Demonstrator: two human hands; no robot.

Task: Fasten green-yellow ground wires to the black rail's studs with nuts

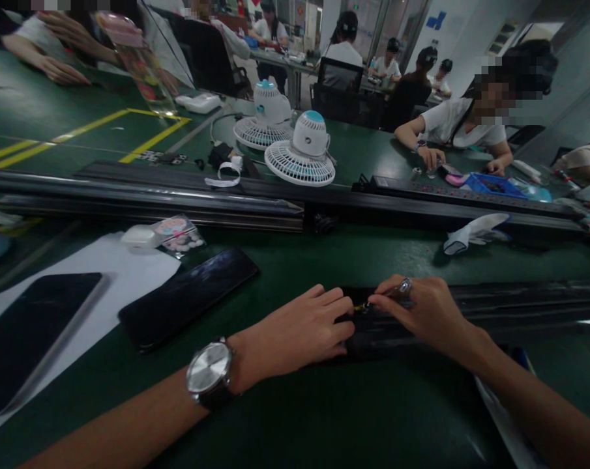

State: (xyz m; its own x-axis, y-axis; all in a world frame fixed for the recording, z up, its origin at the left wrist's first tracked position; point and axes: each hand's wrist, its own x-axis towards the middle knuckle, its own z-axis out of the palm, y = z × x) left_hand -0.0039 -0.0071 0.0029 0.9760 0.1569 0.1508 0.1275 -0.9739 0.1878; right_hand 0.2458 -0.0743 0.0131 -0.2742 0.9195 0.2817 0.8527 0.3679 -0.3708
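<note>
Left hand (299, 332) lies flat, steadying the black strip (373, 332) on the bench (324, 417); right hand (422, 309) pinches a small part (362, 306) against it.

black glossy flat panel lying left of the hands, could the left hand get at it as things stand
Probably yes. The black glossy flat panel lies uncovered on the green table, with bare surface between it and the left hand, which now rests on the long black strip.
</note>
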